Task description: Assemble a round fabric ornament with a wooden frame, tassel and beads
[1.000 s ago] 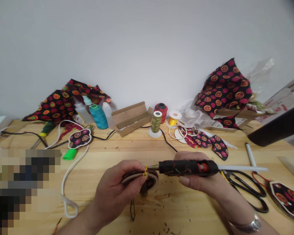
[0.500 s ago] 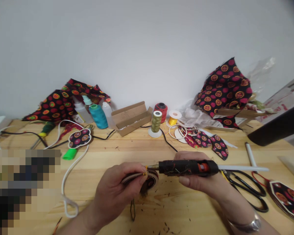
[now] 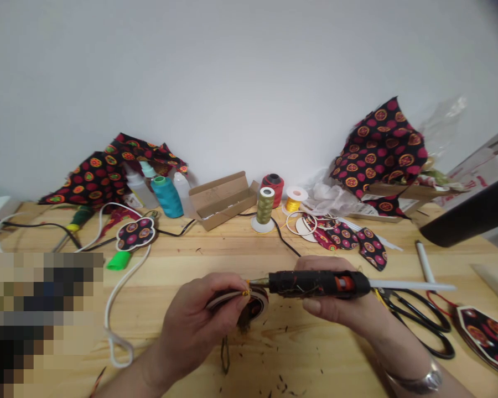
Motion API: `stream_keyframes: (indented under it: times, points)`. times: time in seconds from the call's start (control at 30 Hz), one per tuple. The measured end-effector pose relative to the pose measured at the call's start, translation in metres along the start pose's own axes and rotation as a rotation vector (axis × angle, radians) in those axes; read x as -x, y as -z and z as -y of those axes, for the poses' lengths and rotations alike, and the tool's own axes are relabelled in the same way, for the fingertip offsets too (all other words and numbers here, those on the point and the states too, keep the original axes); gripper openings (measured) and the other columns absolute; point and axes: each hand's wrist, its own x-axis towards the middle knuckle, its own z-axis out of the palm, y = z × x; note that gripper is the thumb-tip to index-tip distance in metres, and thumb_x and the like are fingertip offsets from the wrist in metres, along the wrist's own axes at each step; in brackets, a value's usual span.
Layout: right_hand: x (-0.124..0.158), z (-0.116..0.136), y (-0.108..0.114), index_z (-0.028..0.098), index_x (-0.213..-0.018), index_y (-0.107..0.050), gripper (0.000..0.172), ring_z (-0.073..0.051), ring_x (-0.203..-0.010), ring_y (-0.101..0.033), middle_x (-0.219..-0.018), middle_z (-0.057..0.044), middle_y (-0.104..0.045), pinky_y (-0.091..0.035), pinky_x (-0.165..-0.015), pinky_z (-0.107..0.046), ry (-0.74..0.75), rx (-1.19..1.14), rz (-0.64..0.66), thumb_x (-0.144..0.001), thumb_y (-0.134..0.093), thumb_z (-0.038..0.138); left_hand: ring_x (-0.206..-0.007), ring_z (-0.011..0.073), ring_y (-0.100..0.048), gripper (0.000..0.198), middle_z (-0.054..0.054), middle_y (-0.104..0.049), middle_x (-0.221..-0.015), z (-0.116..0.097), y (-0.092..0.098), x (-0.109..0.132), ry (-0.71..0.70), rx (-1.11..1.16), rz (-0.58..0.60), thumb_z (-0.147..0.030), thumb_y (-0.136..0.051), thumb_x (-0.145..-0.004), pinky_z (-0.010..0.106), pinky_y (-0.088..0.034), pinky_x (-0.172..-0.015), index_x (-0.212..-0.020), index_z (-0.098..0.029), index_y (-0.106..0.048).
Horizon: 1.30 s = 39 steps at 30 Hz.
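Note:
My left hand (image 3: 199,326) is closed round a round fabric-covered disc (image 3: 255,307) with a bit of yellow cord at its top edge. It holds the disc just above the wooden table (image 3: 315,359). My right hand (image 3: 340,307) grips a black glue gun (image 3: 315,283) lying level, its metal tip touching the disc's edge by the yellow cord. A white glue stick pokes out of the gun's back toward the right.
Black scissors (image 3: 423,320) lie right of my right hand. Thread spools (image 3: 265,207), a small cardboard box (image 3: 219,200), glue bottles (image 3: 139,185) and patterned fabric (image 3: 382,149) line the back. Fabric-covered shapes (image 3: 348,237), a white cord (image 3: 116,298) and a black cable lie around.

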Motion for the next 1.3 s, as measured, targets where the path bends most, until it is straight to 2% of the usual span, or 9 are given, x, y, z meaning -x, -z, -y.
stream_keyframes:
  times: [0.27,0.47,0.63,1.07,1.3]
  points:
    - [-0.0015,0.0043,-0.0002,0.017,-0.064,-0.056,0.034,-0.012,-0.059,-0.041,-0.063,0.002,-0.046,-0.029,-0.052,-0.026,-0.009,-0.010,-0.019,-0.074,-0.069,0.046,-0.061,0.0096,-0.068,0.032,-0.005,-0.073,-0.075,0.0037,0.0007,0.0024,-0.001,0.021,0.019,0.000,-0.063,-0.075,0.014,-0.055,-0.058,-0.093,-0.026,-0.066]
    - [-0.0019,0.0031,0.0008,0.015,-0.067,-0.058,0.035,-0.013,-0.060,-0.042,-0.066,0.000,-0.048,-0.030,-0.053,-0.026,-0.029,-0.017,-0.039,-0.076,-0.068,0.047,-0.068,0.0119,-0.072,0.036,-0.006,-0.076,-0.082,0.0069,-0.0013,0.0066,0.084,0.119,0.041,-0.001,-0.061,-0.079,0.018,-0.058,-0.061,-0.098,-0.032,-0.065]
    - [-0.0017,0.0011,-0.0001,0.016,-0.067,-0.058,0.034,-0.013,-0.061,-0.044,-0.065,0.001,-0.049,-0.031,-0.054,-0.026,0.045,-0.056,-0.015,-0.077,-0.068,0.048,-0.063,0.0085,-0.070,0.038,-0.007,-0.074,-0.079,0.0050,-0.0013,0.0040,0.028,0.098,0.028,0.001,-0.061,-0.077,0.013,-0.056,-0.060,-0.097,-0.030,-0.065]
    - [-0.0021,0.0013,-0.0003,0.016,-0.069,-0.060,0.035,-0.014,-0.062,-0.044,-0.067,0.000,-0.051,-0.031,-0.054,-0.027,0.006,-0.033,-0.004,-0.076,-0.068,0.049,-0.060,0.0090,-0.068,0.032,-0.005,-0.073,-0.074,0.0033,-0.0001,0.0016,-0.024,0.001,0.002,0.000,-0.063,-0.075,0.013,-0.055,-0.057,-0.092,-0.026,-0.067]
    - [-0.0008,0.0011,-0.0008,0.016,-0.066,-0.059,0.037,-0.013,-0.060,-0.043,-0.065,0.001,-0.049,-0.030,-0.053,-0.026,-0.012,-0.036,-0.011,-0.075,-0.069,0.050,-0.059,0.0082,-0.068,0.033,-0.007,-0.073,-0.074,0.0024,-0.0006,0.0006,0.011,0.018,0.007,0.000,-0.063,-0.075,0.012,-0.055,-0.057,-0.092,-0.028,-0.066]
